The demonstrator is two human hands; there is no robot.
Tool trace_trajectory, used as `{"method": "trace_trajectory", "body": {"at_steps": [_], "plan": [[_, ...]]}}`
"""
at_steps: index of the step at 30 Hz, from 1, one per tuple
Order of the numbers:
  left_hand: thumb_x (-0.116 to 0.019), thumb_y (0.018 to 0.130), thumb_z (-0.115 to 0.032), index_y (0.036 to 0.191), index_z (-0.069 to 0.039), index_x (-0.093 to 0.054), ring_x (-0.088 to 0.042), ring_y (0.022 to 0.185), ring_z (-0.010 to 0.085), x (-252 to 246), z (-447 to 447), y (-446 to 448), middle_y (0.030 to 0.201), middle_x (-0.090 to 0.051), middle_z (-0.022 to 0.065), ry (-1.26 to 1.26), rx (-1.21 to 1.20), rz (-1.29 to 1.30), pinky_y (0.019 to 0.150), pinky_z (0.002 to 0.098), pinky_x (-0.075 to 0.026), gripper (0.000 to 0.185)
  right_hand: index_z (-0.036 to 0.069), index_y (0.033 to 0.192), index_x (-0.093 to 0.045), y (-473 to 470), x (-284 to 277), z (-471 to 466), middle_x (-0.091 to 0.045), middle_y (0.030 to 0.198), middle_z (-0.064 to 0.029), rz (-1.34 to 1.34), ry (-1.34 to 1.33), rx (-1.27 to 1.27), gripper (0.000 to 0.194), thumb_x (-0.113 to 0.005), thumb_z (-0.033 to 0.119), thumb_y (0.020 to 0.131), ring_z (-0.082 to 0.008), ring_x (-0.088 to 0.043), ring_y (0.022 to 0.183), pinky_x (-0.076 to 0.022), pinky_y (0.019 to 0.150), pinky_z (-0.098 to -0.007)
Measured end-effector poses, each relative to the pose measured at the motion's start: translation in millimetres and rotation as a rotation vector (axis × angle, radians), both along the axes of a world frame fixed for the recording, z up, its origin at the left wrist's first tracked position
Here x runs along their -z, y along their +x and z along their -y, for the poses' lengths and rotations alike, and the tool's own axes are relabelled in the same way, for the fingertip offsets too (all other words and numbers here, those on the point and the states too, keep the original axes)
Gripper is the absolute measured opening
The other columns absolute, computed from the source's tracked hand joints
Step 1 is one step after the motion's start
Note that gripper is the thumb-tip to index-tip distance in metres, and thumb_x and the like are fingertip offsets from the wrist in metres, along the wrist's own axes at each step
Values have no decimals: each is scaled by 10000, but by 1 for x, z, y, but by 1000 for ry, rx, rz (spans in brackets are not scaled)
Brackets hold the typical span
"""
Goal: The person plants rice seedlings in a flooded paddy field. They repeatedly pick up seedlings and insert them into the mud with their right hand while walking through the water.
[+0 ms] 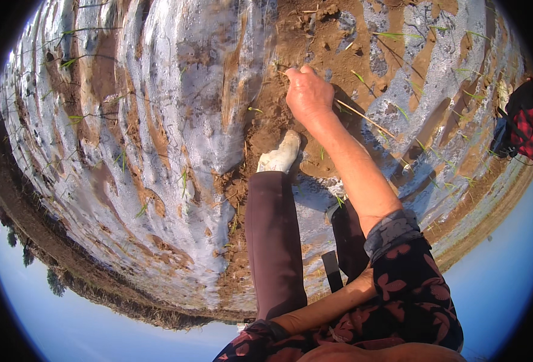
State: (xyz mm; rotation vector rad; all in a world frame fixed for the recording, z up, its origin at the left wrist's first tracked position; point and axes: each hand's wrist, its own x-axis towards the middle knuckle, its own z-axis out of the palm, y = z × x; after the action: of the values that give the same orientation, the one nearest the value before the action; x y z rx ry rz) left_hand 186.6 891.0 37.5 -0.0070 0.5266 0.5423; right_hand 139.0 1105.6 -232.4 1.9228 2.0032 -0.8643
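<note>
My right hand [310, 95] is closed around a thin wooden stick [366, 118], whose long end slants back past the wrist. Its short end pokes out by the fingertips, close to the bare soil [271, 108] beside the film's edge. A small greenish bit [276, 66] lies there, too blurred to name. My left forearm [329, 301] crosses low before my body, and its hand is hidden behind my right sleeve [395, 240]. Clear plastic mulch film [203, 117] covers the ground to the left, partly under soil.
My pale shoe [282, 151] stands on the soil strip. Green seedlings [400, 111] poke through more film on the right. A dark flat strip [332, 271] shows by my legs. At the right rim is another person in red-and-black checked clothing [526, 131].
</note>
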Motion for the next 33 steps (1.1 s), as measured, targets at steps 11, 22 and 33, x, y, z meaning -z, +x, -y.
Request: {"method": "trace_trajectory", "body": {"at_steps": [11,22,33], "plan": [[-628,1019,-317,1550,-171,-298,-483,1342,258,0,8,-5,1441,-523,143,15,13,-33,1174,463,-305,642,203,1094,-742,5,8,-13,-683,1015,-100,5,29,-14,233,-561,151,958,-338,-701,914,-564,746,-481],[-623,1024,-335,1566,-181,-275,-472,1357,259,1,7,-4,1456,-514,145,36,24,-42,1191,469,-287,663,238,1091,-753,-1,9,-33,-672,940,-53,-202,160,7,266,-565,113,949,-310,-688,831,-567,707,-447],[-617,1028,-352,1582,-191,-252,-460,1372,261,2,6,-1,1472,-505,148,71,25,-52,1207,474,-268,683,178,1055,-738,21,-13,-26,-665,941,-80,9,89,-235,229,-629,93,873,-303,-704,830,-572,705,-444]]}}
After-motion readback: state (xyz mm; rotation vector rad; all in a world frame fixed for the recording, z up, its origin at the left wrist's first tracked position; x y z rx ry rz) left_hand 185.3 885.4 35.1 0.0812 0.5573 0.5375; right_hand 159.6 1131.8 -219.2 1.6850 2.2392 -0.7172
